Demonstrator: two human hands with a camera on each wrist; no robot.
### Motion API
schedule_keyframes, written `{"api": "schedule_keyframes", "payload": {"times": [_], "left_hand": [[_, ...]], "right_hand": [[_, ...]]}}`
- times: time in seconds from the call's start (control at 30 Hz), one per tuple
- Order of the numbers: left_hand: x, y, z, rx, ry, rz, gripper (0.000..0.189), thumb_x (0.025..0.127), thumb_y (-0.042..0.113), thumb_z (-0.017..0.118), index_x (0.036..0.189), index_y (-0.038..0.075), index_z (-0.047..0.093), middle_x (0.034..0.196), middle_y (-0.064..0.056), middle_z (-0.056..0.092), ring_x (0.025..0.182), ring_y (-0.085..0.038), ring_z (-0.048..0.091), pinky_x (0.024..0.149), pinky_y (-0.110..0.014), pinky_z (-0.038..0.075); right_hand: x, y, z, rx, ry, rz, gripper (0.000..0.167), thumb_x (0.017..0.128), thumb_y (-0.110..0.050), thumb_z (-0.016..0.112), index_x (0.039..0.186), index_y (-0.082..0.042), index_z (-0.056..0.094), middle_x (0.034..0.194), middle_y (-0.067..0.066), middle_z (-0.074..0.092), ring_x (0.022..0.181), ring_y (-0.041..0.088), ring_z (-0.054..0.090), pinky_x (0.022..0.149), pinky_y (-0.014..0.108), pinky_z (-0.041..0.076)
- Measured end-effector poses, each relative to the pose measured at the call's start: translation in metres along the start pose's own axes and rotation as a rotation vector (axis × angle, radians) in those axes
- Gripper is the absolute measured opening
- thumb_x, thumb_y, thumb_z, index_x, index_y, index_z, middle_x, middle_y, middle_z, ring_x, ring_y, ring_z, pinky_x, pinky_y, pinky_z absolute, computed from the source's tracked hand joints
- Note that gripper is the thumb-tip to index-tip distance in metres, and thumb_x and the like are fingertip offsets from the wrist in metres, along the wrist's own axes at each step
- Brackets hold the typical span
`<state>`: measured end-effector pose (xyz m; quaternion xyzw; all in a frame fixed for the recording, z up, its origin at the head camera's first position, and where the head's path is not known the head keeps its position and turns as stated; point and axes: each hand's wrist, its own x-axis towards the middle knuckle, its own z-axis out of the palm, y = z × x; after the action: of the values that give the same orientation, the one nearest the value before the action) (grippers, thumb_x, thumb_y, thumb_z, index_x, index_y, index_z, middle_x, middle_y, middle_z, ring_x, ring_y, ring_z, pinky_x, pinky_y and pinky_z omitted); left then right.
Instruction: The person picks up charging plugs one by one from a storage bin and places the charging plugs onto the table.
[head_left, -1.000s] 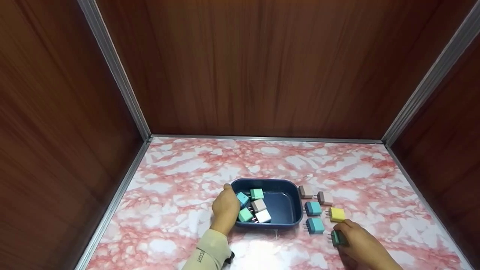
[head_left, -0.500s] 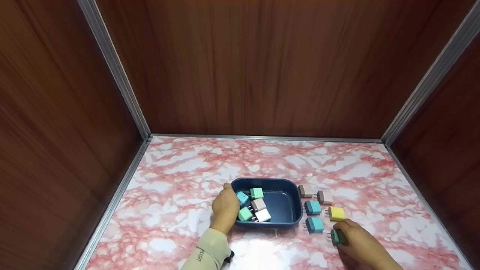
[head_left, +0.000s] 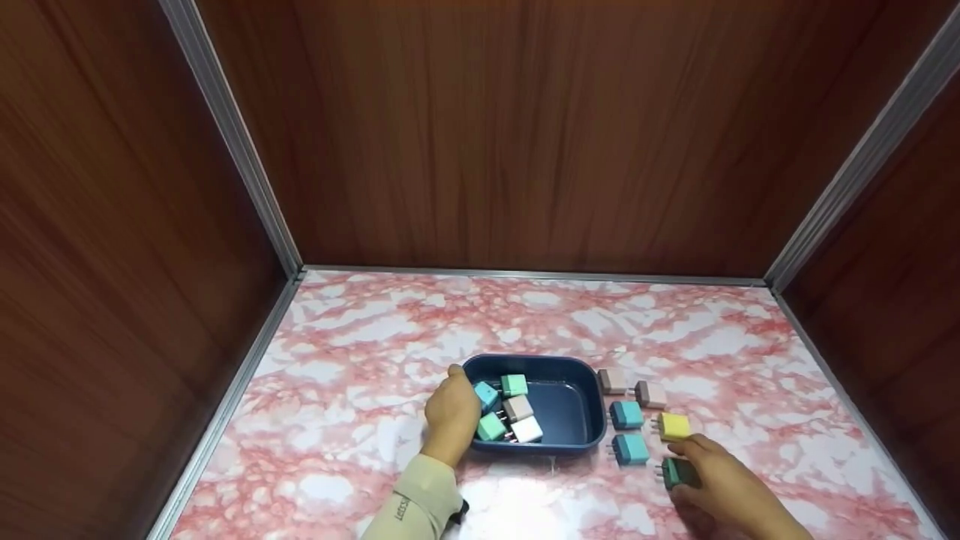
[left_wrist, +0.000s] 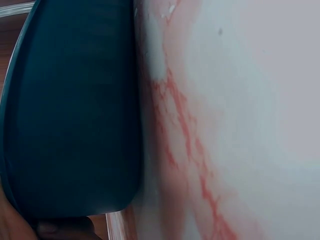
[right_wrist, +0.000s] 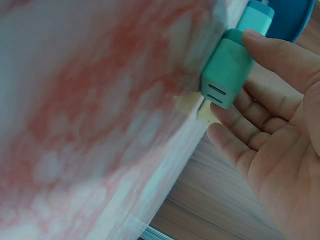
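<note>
My left hand (head_left: 451,409) grips the left end of a dark blue rectangular tub (head_left: 566,409), also large in the left wrist view. Inside it lie several charger plugs, among them a white charger (head_left: 526,429) and a mint charger (head_left: 514,385). A dark green charger (head_left: 671,474) rests on the table, its prongs toward the tub. My right hand (head_left: 720,480) is around it with thumb and fingers spread. In the right wrist view the thumb tip meets one edge of the green charger (right_wrist: 227,67), while the other fingers are loosely bent beside it.
Right of the tub lie two blue chargers (head_left: 628,448), two pinkish chargers (head_left: 651,394) and a yellow charger (head_left: 674,426). The table (head_left: 360,360) has a red-and-white marbled top. Brown wood-grain panels (head_left: 480,150) with metal edging enclose its back and sides.
The right hand's fingers and thumb have spread slightly around the green charger, and the hand has shifted a little to the right. The left hand and tub have stayed put.
</note>
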<state>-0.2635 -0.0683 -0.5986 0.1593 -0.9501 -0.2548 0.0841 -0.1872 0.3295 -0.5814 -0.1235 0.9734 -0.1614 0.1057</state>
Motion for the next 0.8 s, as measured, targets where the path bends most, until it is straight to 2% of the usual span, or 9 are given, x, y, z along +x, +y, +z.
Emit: {"api": "schedule_keyframes", "payload": {"times": [0.13, 0.37, 0.57, 0.8], "left_hand": [[-0.001, 0.0, -0.001, -0.015, 0.012, 0.007, 0.026, 0.095, 0.005, 0.054, 0.12, 0.005, 0.059, 0.093, -0.018, 0.075, 0.078, -0.035, 0.072, 0.066, -0.053, 0.054], [0.0, -0.001, 0.001, -0.005, 0.01, 0.003, 0.026, 0.094, 0.005, 0.054, 0.12, 0.004, 0.058, 0.093, -0.018, 0.075, 0.078, -0.035, 0.072, 0.065, -0.053, 0.054], [0.0, -0.001, 0.001, -0.003, 0.001, -0.006, 0.03, 0.094, 0.004, 0.055, 0.124, 0.003, 0.058, 0.095, -0.017, 0.075, 0.08, -0.035, 0.073, 0.067, -0.053, 0.055], [-0.002, 0.0, -0.001, -0.028, 0.017, 0.009, 0.025, 0.095, 0.005, 0.052, 0.119, 0.004, 0.058, 0.093, -0.017, 0.075, 0.078, -0.035, 0.072, 0.066, -0.054, 0.054]], "right_hand": [[-0.003, -0.004, -0.006, -0.004, 0.023, -0.031, 0.061, 0.081, -0.028, 0.086, 0.133, -0.008, 0.062, 0.125, 0.005, 0.063, 0.117, 0.028, 0.062, 0.099, 0.055, 0.049], [-0.009, -0.008, -0.013, -0.013, 0.13, -0.128, 0.057, 0.084, -0.025, 0.084, 0.134, -0.008, 0.061, 0.128, 0.006, 0.061, 0.114, 0.027, 0.064, 0.092, 0.048, 0.054], [-0.009, -0.015, -0.02, -0.052, 0.179, -0.174, 0.058, 0.084, -0.026, 0.084, 0.133, -0.004, 0.061, 0.129, 0.007, 0.061, 0.117, 0.029, 0.064, 0.094, 0.049, 0.053], [-0.007, -0.028, -0.029, -0.064, 0.221, -0.217, 0.059, 0.085, -0.026, 0.084, 0.136, -0.007, 0.06, 0.129, 0.004, 0.061, 0.116, 0.026, 0.064, 0.094, 0.047, 0.053]]}}
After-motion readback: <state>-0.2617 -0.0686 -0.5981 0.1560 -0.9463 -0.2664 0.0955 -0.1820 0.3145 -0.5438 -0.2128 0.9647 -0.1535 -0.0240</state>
